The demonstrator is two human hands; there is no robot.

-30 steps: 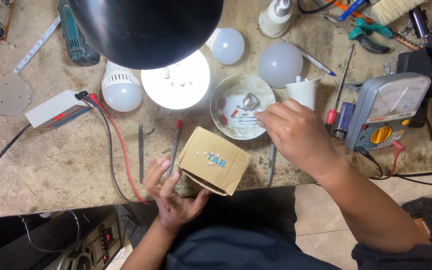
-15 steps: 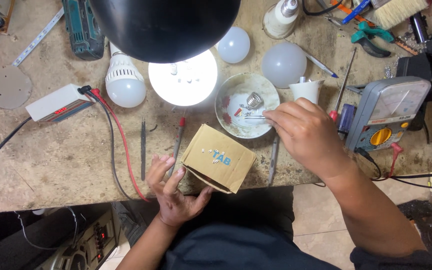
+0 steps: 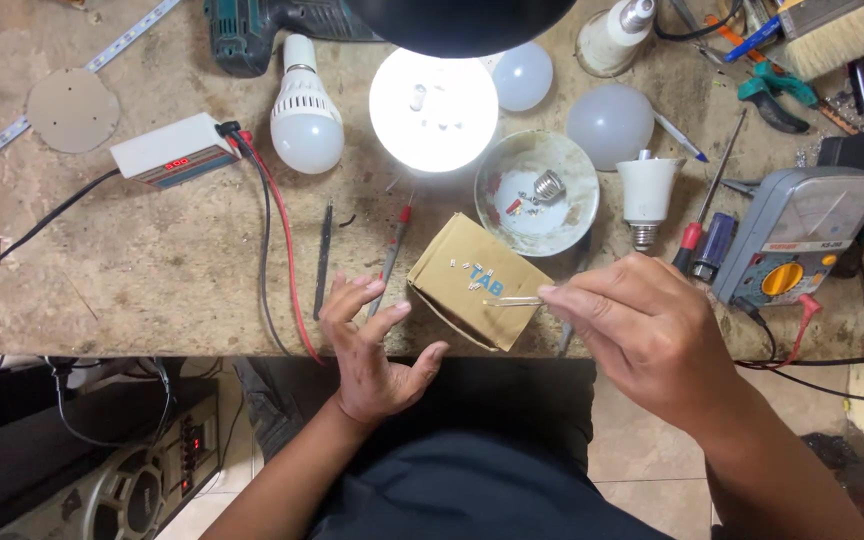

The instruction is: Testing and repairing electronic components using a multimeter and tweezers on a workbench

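The person's right hand pinches a thin pale sliver, likely tweezers or a small strip, between thumb and fingertips and holds its tip just over the small brown cardboard box at the near edge of the worn wooden workbench. Several tiny white components lie on the box's top face, which seems to serve as a raised sorting surface. The left hand is spread, fingers apart and gripping nothing, its fingertips just left of the box as if to steady it. Just beyond the box sits a shallow white ceramic bowl with a metal bulb base and small parts, kept within reach. A glowing round lamp disc lights the work from farther back.
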